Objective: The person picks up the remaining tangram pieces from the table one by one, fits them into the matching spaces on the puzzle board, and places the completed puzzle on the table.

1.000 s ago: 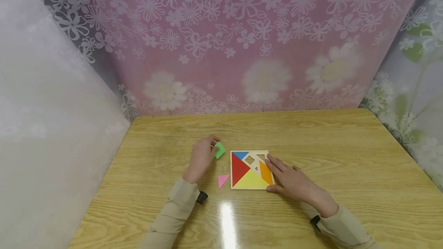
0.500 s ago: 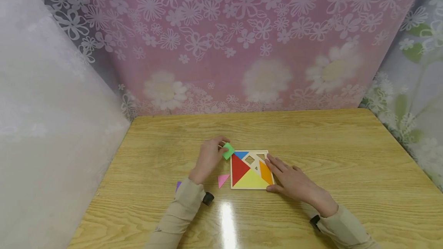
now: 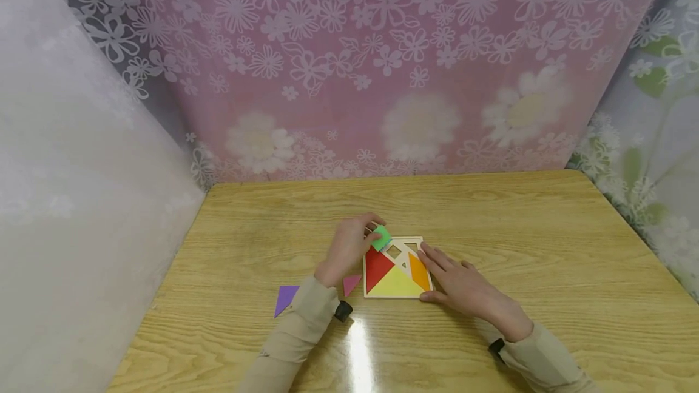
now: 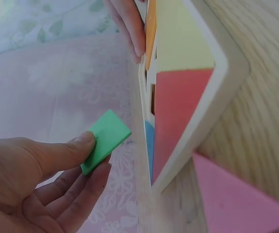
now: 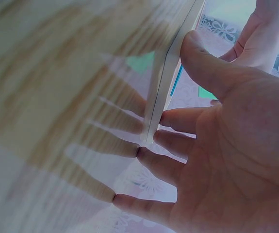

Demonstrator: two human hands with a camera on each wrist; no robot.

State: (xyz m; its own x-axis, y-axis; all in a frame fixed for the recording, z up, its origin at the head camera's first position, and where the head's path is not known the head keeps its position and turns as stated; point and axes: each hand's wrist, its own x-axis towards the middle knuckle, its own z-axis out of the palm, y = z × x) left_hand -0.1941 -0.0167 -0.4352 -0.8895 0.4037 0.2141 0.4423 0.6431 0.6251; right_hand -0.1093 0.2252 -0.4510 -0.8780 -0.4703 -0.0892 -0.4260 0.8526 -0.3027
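One green square [image 4: 108, 136] is pinched between the left fingers [image 4: 92, 191].

"Where is the flat green square piece [image 4: 109, 131]?"

"Held aloft at a tilt, near the far left corner of the pale wooden square puzzle board [image 4: 230, 65]."

"And the board?"

"It lies flat, a red triangle [image 3: 377, 273], yellow triangle [image 3: 397, 284], blue triangle [image 4: 150, 145] and orange parallelogram [image 3: 418, 272] set in it. A square opening [image 3: 394, 251] shows toward its far side."

Grn square [image 3: 383, 237], pink tri. [image 3: 352, 284], purple tri. [image 3: 284, 298], pink backdrop [image 3: 338, 102] (wht floral print), wood-grain tabletop [image 3: 502, 235]
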